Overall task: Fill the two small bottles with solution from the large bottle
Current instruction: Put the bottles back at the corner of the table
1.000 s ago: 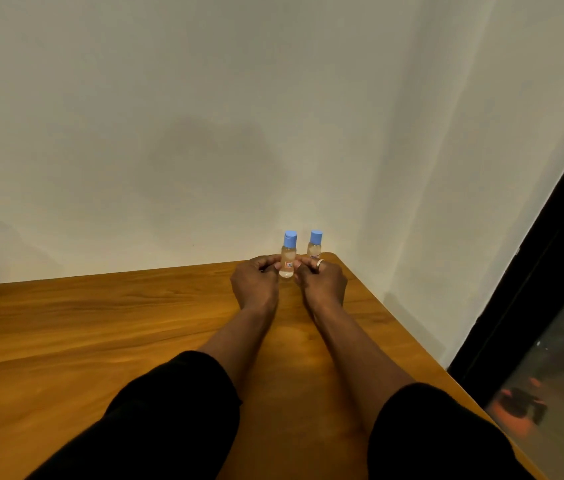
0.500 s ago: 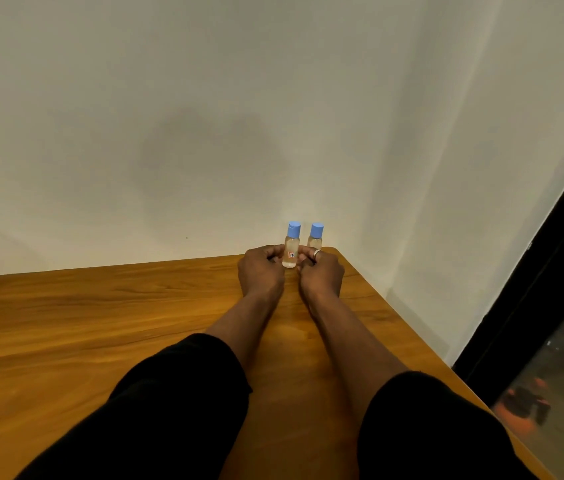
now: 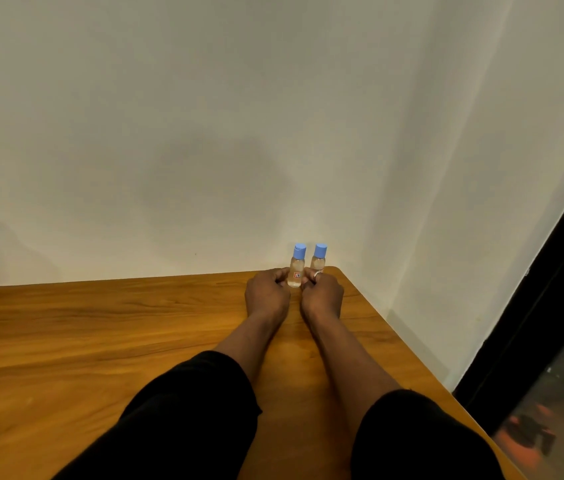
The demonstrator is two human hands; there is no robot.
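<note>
— Bottles first: left small bottle (image 3: 296, 270) pinched between fingertips of both hands, upright, blue cap on, small red-and-white label facing the camera.

— And the hands?

— Left hand (image 3: 266, 295) curled, thumb and forefinger on that bottle's left side; right hand (image 3: 322, 295) curled, fingers on its right side, ring (image 3: 317, 275) showing.

— Second one?

— Right small bottle (image 3: 318, 260) just behind the right hand, capped, upright — touching the fingers or not, cannot tell.

— Location?

— Far right corner of the wooden table (image 3: 100, 341), near the white wall (image 3: 204, 133). Black sleeves (image 3: 183, 420) pushed up the forearms.
</note>
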